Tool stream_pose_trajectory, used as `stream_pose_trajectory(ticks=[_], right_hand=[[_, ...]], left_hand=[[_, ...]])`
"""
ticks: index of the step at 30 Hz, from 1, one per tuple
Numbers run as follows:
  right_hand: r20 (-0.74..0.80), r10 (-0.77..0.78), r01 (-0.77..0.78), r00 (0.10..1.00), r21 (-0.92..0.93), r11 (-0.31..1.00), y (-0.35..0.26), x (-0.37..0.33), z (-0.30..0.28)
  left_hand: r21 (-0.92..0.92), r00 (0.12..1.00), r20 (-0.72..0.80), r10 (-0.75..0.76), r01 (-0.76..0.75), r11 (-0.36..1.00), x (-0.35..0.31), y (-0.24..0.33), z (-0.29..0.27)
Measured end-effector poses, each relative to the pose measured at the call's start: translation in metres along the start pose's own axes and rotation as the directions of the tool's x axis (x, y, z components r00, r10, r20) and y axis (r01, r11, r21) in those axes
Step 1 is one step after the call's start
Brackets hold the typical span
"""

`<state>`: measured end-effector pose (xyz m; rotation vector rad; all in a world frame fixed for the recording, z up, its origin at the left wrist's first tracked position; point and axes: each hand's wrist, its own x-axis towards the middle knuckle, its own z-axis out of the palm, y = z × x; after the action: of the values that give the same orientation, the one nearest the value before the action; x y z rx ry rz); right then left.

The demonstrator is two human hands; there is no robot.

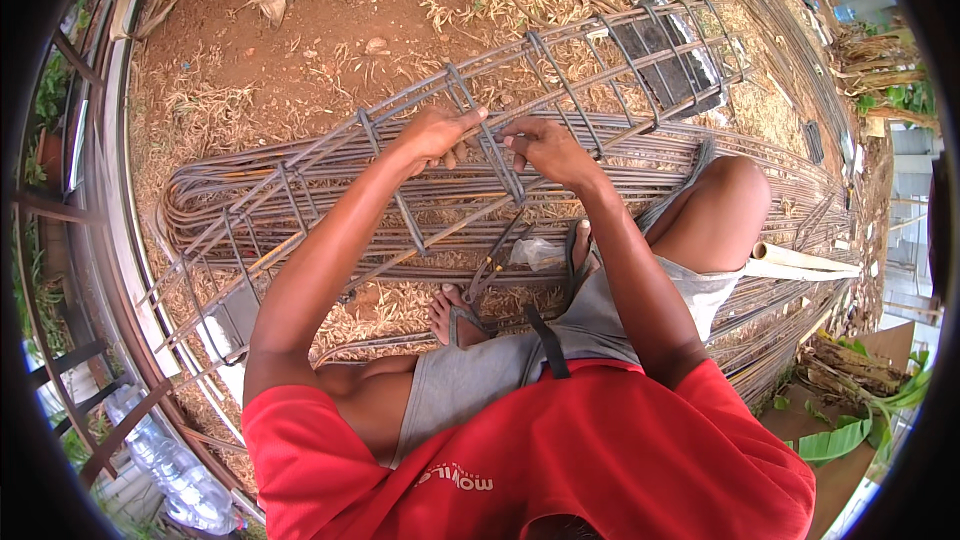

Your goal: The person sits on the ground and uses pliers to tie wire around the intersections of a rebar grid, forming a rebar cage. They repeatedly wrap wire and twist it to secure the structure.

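A long rebar cage of straight bars and rectangular stirrups lies slantwise before me, over a stack of loose steel bars. Both hands are at a pair of close-set stirrups near its middle. My left hand is closed at their left side, its thumb against the steel and the other fingers curled below. From the right, my right hand comes in with fingers bent in a pinch; anything thin between them is too small to make out. Pincers with partly yellow handles lie near my foot.
Dark blocks prop the cage at the far right and near left. A bunch of thin wires lies by my right knee, and a clear plastic bag between my feet. A metal rail runs along the left; plastic bottles lie beyond.
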<state>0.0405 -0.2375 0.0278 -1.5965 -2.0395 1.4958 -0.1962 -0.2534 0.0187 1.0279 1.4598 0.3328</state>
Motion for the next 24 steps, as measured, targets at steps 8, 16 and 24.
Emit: stream_pose_trajectory(ticks=[8, 16, 24], right_hand=[[-0.008, -0.024, 0.025, 1.0, 0.185, 0.982, 0.01, 0.021, 0.02], [-0.038, 0.079, -0.08, 0.996, -0.025, 0.996, 0.004, 0.019, 0.009], [-0.026, 0.1, -0.083, 0.995, 0.368, 0.926, -0.006, 0.019, 0.015]], left_hand=[[-0.311, 0.99, -0.136, 0.027, -0.068, 0.948, -0.01, -0.011, 0.006], [-0.362, 0.958, -0.275, 0.08, -0.18, 0.915, -0.013, -0.017, 0.017], [-0.25, 0.934, -0.324, 0.152, -0.24, 0.938, -0.019, -0.017, 0.018]])
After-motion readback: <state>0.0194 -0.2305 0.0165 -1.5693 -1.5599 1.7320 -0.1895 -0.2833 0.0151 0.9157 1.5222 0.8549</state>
